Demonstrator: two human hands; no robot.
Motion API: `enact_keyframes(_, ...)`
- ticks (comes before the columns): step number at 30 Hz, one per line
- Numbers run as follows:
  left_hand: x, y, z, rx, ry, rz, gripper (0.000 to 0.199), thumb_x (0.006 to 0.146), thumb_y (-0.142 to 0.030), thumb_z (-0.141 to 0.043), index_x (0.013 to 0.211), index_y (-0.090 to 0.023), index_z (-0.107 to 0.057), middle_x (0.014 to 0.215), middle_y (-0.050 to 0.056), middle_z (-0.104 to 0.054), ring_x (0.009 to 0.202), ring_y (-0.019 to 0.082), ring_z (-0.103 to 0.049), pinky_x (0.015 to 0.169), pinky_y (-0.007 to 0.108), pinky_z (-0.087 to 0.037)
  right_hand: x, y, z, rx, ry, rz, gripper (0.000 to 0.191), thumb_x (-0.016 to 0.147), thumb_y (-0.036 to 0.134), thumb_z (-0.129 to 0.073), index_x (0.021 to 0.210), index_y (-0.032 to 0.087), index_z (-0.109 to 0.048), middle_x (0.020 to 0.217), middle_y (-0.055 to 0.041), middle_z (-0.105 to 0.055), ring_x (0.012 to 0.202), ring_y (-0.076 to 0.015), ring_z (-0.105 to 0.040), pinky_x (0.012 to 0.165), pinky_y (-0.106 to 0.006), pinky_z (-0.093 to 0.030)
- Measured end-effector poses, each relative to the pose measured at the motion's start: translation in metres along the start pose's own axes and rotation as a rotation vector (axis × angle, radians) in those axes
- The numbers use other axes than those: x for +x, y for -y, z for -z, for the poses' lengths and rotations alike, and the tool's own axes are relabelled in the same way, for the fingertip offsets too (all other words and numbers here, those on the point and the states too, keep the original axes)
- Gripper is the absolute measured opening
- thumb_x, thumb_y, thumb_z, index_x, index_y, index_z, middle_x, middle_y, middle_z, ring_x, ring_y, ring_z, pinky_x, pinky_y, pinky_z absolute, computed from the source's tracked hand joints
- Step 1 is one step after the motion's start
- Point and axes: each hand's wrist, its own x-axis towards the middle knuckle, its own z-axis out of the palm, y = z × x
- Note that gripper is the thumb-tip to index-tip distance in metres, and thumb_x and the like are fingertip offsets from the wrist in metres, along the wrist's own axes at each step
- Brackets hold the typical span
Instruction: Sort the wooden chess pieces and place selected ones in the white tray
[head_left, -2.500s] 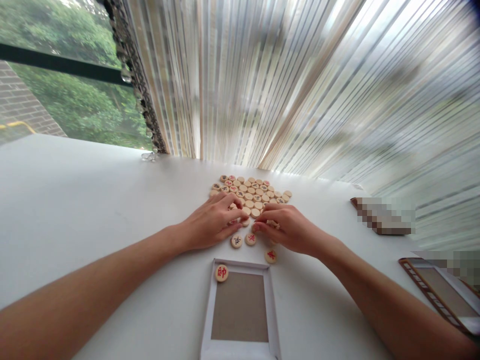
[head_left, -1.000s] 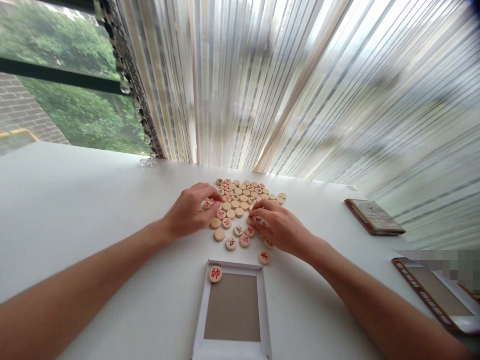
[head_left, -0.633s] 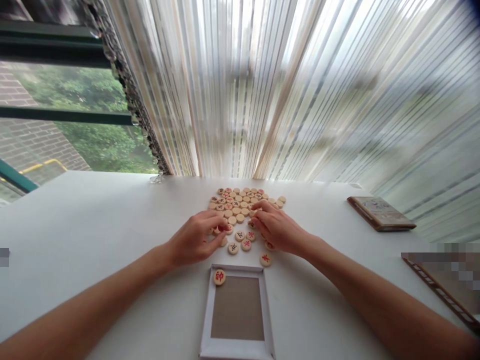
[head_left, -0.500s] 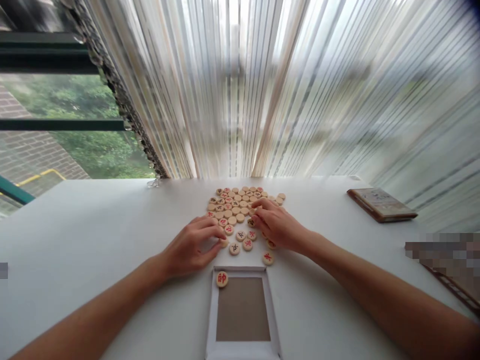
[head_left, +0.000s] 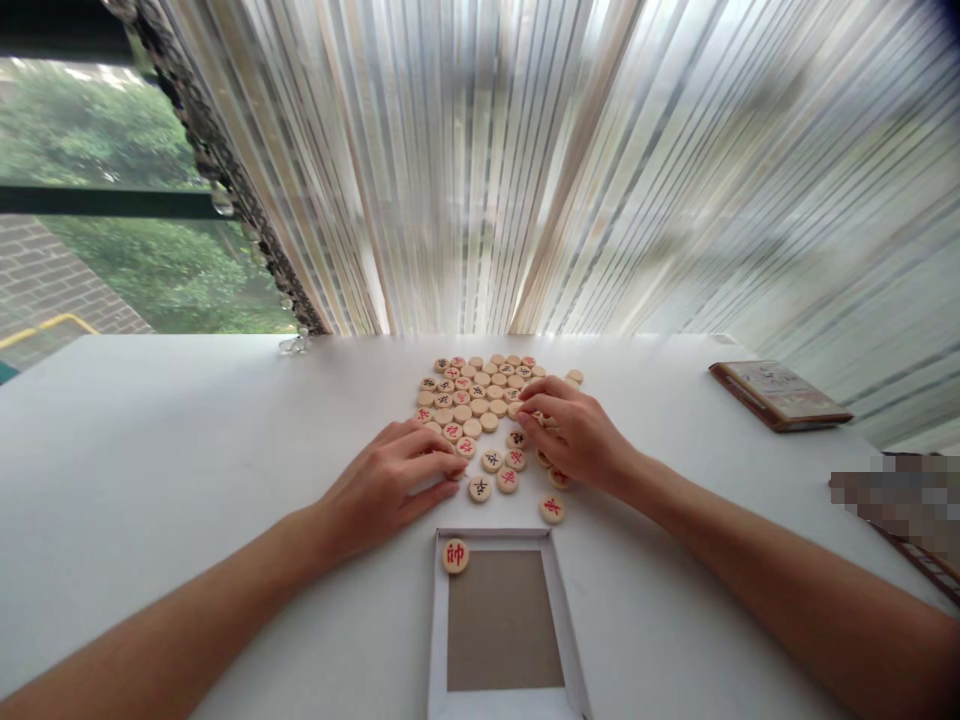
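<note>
Several round wooden pieces (head_left: 489, 422) lie flat in a cluster on the white table, some with red or black characters, others blank on top. My left hand (head_left: 401, 478) is at the cluster's near left edge, its curled fingers closed on a piece (head_left: 456, 473) that is mostly covered. At the right side my right hand (head_left: 562, 425) has its bent fingertips on a blank piece (head_left: 514, 409); more pieces are partly hidden under the palm. One piece with a red character (head_left: 455, 556) rests on the top left corner of a shallow white box (head_left: 571, 640).
A flat boxed item (head_left: 780, 394) lies at the right back of the white table (head_left: 247, 430). Nearer at the right edge is a brown object (head_left: 911, 515), partly blurred out. A string curtain (head_left: 450, 180) hangs behind the table, with a window at the left.
The view has shifted slightly, so the box and pieces appear further right. Both hands stay at the cluster, with little change in their finger shape.
</note>
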Motion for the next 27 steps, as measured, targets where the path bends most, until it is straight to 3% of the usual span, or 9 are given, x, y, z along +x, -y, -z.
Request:
enact_keyframes(8,0.0028,-0.006,0.0003,0.177,0.013,-0.026,0.021,0.106,-0.021,-0.058,0.121,-0.019,-0.073,0.108,0.008,-0.078,0.101,0.023,-0.068,0.09,0.038,-0.052,0.0012,0.0024,0.0017,0.033,-0.054,0.038,0.016,0.1,0.018,-0.059,0.092,0.02,-0.072,0.104,-0.0116,-0.074,0.094,-0.0246,-0.072,0.085,-0.039,-0.059)
enact_keyframes(14,0.0017,-0.0043,-0.0011,0.041,-0.032,0.08,0.027,0.105,-0.022,-0.06,0.13,-0.016,-0.066,0.109,0.009,-0.08,0.104,0.023,-0.07,0.095,0.038,-0.054,0.0007,0.002,-0.0004,0.021,-0.069,0.043,0.016,0.1,0.019,-0.059,0.088,0.02,-0.071,0.101,-0.0111,-0.073,0.091,-0.0241,-0.071,0.083,-0.038,-0.059)
enact_keyframes(18,0.0021,-0.0044,-0.0009,-0.028,-0.014,0.086,0.015,0.105,-0.022,-0.06,0.116,-0.018,-0.07,0.104,0.007,-0.08,0.101,0.022,-0.07,0.094,0.037,-0.055,0.0003,0.0022,-0.0005,0.011,-0.058,0.045,0.016,0.1,0.02,-0.06,0.09,0.02,-0.071,0.101,-0.0109,-0.074,0.09,-0.0242,-0.071,0.083,-0.039,-0.059)
enact_keyframes(23,0.0047,-0.0076,0.0003,-0.01,-0.011,0.06,0.02,0.106,-0.022,-0.058,0.118,-0.02,-0.073,0.108,0.009,-0.077,0.102,0.022,-0.069,0.094,0.038,-0.055,-0.0003,0.0023,-0.0007,0.012,-0.043,0.039,0.015,0.1,0.02,-0.06,0.09,0.02,-0.071,0.102,-0.0108,-0.074,0.09,-0.0244,-0.072,0.082,-0.04,-0.059)
enact_keyframes(27,0.0041,-0.0067,-0.0004,0.04,-0.057,0.113,0.024,0.104,-0.022,-0.058,0.122,-0.019,-0.073,0.11,0.01,-0.072,0.103,0.024,-0.067,0.094,0.04,-0.057,-0.0012,0.0021,-0.0012,0.011,-0.038,0.037,0.014,0.099,0.019,-0.06,0.09,0.02,-0.071,0.102,-0.011,-0.074,0.09,-0.0246,-0.072,0.082,-0.04,-0.059)
